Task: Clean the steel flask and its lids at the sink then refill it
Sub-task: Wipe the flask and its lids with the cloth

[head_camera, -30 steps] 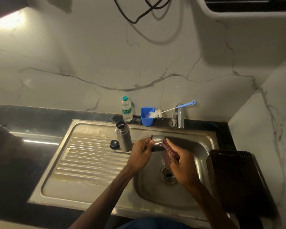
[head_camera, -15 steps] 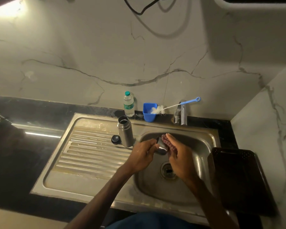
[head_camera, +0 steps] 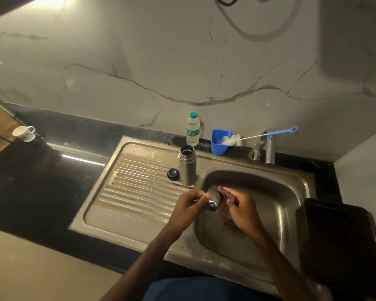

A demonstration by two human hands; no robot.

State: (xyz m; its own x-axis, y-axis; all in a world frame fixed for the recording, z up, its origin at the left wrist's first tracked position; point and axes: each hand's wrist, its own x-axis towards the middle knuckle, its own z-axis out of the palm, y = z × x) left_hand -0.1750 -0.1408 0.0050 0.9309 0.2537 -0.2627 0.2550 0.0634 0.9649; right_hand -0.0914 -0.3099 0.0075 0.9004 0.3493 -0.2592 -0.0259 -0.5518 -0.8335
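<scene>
Cylindrical steel flask (head_camera: 187,168) is stood open and upright at the ribbed steel drainboard's (head_camera: 135,192) right edge, small black round lid (head_camera: 172,174) just beside. Rounded steel cup lid (head_camera: 213,197) is gripped in left hand (head_camera: 187,210) fingers over the sink basin (head_camera: 269,181), probably so runoff drains. Dark red checked cloth (head_camera: 226,205) is pinched against it by right hand (head_camera: 243,211).

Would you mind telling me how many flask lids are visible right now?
2. A black lid lies on the drainboard beside the flask; a steel lid is held in the left hand over the basin.
</scene>
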